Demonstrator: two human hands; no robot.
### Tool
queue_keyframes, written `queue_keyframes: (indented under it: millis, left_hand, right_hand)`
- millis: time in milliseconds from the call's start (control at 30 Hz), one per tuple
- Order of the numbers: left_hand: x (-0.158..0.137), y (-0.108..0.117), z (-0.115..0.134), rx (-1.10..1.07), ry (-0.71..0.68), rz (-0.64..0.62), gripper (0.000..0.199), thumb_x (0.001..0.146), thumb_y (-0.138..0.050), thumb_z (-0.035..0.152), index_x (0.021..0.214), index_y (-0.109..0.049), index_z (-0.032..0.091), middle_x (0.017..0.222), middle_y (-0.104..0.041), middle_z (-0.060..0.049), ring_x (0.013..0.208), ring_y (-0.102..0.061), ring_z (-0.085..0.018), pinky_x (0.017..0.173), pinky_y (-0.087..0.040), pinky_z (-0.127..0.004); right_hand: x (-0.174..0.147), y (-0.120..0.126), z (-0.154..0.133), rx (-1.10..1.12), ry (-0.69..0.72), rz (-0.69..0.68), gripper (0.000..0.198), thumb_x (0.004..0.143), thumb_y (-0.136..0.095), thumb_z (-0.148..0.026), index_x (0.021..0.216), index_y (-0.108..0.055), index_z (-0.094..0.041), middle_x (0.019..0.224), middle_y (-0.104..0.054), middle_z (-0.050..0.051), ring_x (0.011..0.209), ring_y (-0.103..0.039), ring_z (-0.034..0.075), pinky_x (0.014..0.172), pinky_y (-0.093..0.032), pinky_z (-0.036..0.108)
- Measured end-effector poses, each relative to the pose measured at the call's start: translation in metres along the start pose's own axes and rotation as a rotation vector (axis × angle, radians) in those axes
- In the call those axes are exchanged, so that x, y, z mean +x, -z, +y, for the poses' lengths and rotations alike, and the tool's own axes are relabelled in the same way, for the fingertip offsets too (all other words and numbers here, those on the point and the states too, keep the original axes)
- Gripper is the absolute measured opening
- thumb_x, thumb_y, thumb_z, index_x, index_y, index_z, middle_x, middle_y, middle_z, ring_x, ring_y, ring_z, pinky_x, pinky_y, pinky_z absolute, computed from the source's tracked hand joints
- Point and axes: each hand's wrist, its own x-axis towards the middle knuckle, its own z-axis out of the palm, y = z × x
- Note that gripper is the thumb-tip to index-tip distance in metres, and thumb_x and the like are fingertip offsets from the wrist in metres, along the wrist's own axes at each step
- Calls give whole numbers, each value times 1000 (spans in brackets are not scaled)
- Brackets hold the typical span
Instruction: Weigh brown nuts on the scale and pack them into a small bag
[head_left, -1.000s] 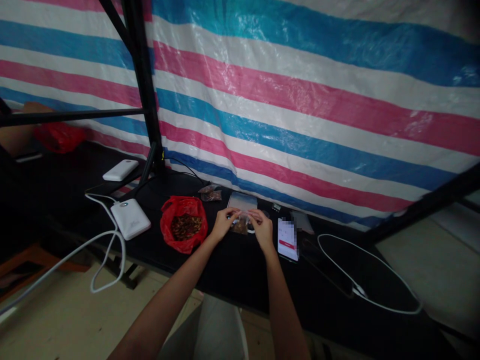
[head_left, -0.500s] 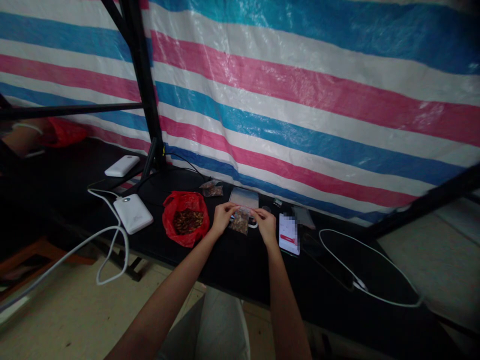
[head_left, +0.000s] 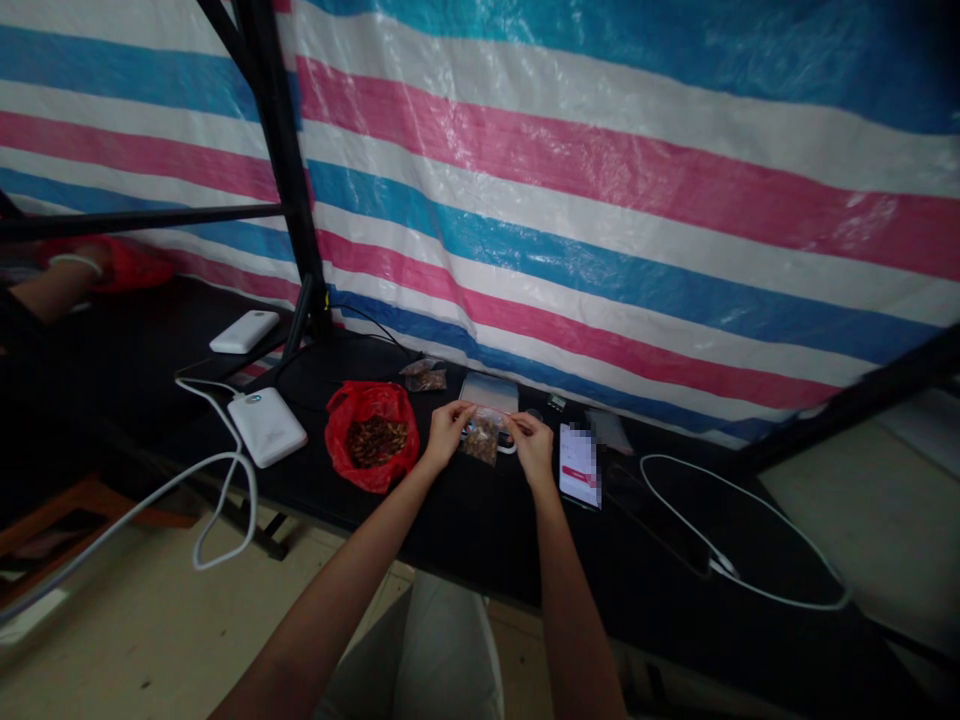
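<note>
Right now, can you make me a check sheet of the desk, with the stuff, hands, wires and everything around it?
Surface: black table, with things spread across it.
Job's things: small clear bag with brown bits inside; open red bag of brown pieces to its left.
Clutter: lit phone right of the hands; white power bank on the left.
Hands: left hand and right hand both pinch the small clear bag's top.
Cables: white cable looping by the power bank; another white loop at right.
Surroundings: striped sheet behind; another person's hand far left.
</note>
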Motion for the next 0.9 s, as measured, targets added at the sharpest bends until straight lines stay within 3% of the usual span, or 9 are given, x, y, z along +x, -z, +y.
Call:
queue_keyframes:
  millis: [300, 700, 900]
  left_hand:
    - [-4, 0, 1, 119, -36, 31, 30, 79, -49, 42, 77, -62, 15, 61, -59, 1, 48, -49, -9, 47, -37, -19]
    - [-3, -1, -5, 221, -90, -29, 22, 76, -55, 36, 79, -66, 17, 72, -66, -2, 62, -56, -14, 59, -41, -23]
    - [-7, 0, 2, 391, -133, -32, 20, 80, -52, 33, 80, -66, 19, 76, -67, -2, 65, -58, -15, 62, -40, -24]
  right_hand:
    - [-1, -4, 1, -25, 20, -15, 31, 73, -52, -44, 80, -63, -16, 73, -66, 4, 56, -58, 15, 47, -45, 23]
    - [-4, 1, 3, -447, 85, -37, 32, 75, -50, -48, 83, -68, -23, 72, -67, 0, 59, -57, 14, 57, -41, 23]
    - [-7, 0, -8, -639, 72, -41, 24, 80, -48, -41, 82, -66, -26, 76, -68, 0, 71, -60, 17, 58, -38, 23]
